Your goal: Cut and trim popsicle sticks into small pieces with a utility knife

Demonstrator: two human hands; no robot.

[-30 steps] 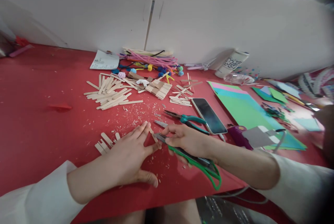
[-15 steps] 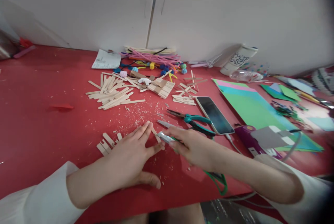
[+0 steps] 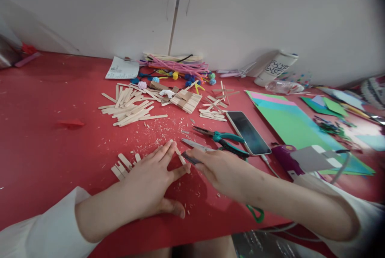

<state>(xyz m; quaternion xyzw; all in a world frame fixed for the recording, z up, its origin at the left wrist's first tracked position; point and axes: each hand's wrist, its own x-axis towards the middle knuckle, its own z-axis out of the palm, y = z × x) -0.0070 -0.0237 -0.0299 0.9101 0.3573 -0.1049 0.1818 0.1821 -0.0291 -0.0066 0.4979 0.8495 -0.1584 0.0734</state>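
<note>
My left hand (image 3: 153, 173) lies palm down on the red table with its fingers spread. Two of its fingertips press on the ends of a short wooden craft stick (image 3: 180, 155). Just right of that stick, my right hand (image 3: 216, 165) is closed around a utility knife (image 3: 191, 157); the knife's metal front points at the stick, and the rest is hidden in the hand. A pair of scissors (image 3: 195, 144) lies under my right hand, blades out at the far side and a green handle loop toward the table's front. Cut craft sticks (image 3: 119, 171) lie beside my left hand.
Pliers (image 3: 222, 139) and a phone (image 3: 248, 131) lie beyond my right hand. Loose craft sticks (image 3: 129, 107), a bundle of sticks (image 3: 186, 100) and pink pipe cleaners (image 3: 177, 64) are further back. Colored paper (image 3: 288, 117) and a cup (image 3: 275, 67) are on the right.
My right hand has shifted slightly and turned the utility knife, whose metal now looks darker. The left hand and the craft stick stay in place.
</note>
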